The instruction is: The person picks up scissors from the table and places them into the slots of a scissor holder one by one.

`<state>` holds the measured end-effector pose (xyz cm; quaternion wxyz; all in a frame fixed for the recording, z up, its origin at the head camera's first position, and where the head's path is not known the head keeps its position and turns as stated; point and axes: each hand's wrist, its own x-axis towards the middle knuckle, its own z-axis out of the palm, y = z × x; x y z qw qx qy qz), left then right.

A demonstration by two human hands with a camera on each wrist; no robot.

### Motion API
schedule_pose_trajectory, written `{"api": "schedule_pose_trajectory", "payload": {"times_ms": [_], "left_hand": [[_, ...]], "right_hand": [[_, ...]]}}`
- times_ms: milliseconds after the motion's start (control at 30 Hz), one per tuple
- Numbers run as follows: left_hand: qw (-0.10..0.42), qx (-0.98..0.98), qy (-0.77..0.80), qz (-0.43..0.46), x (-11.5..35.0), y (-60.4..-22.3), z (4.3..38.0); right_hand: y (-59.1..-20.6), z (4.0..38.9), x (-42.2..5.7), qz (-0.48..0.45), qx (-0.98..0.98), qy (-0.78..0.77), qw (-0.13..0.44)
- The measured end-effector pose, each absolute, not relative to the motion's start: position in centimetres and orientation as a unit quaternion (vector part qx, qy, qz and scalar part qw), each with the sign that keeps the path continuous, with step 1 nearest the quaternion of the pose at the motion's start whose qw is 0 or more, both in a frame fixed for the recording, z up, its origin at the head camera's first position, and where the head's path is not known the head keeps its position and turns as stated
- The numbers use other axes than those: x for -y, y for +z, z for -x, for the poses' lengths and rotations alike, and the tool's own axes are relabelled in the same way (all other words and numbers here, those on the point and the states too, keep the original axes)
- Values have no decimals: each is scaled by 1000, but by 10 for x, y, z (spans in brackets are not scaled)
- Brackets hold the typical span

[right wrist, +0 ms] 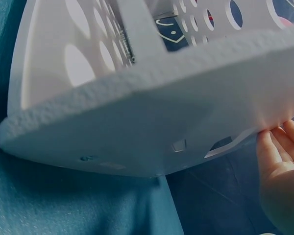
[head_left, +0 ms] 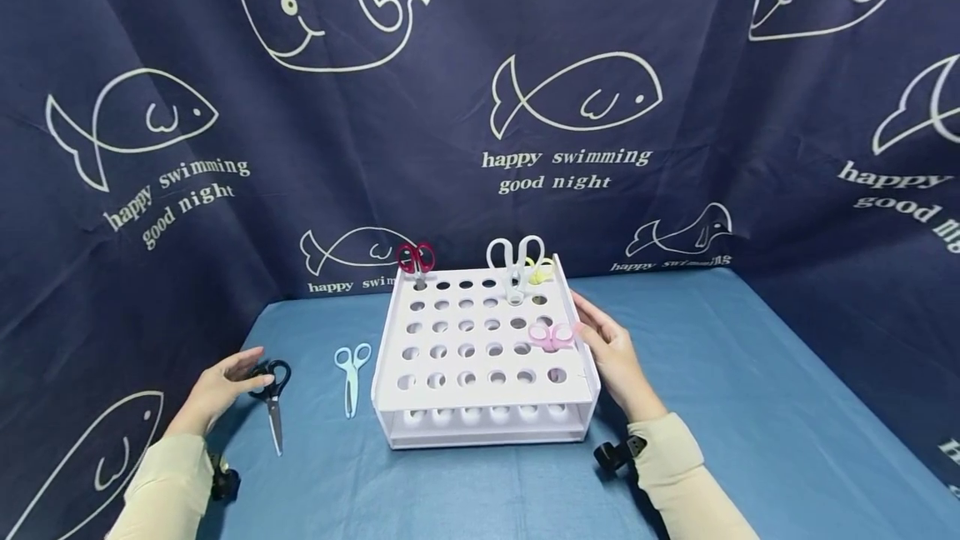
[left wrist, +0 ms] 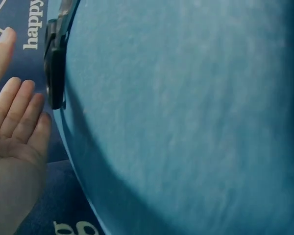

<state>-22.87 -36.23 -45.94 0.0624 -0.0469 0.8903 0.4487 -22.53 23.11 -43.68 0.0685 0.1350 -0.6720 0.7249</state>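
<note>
We're seeing the left hand [head_left: 219,390] poising loose, ungripping fingers at the black-handled metal scissors [head_left: 272,397], lower left, while the straight-fingered right hand [head_left: 617,361] is touching the central white round-holed rack [head_left: 480,395], presumably steadying it.

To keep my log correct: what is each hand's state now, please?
Left hand: open, at the black scissors, not gripping them.
Right hand: open, touching the side of the white rack.
</note>
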Motion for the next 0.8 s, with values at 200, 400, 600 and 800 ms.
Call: {"api": "schedule_pose_trajectory", "payload": {"times_ms": [200, 400, 600, 800], "left_hand": [[69, -899, 430, 49, 360, -465, 229], [75, -910, 403, 62, 357, -464, 231], [70, -927, 362, 71, 349, -461, 230], [79, -936, 339, 61, 351, -460, 228]], "right_hand": [[-437, 225, -231, -134, 672, 726, 59], [-438, 226, -232, -137, 673, 724, 64], [-438, 227, -234, -142, 672, 723, 73], [-439, 227, -233, -142, 668, 727, 68]]}}
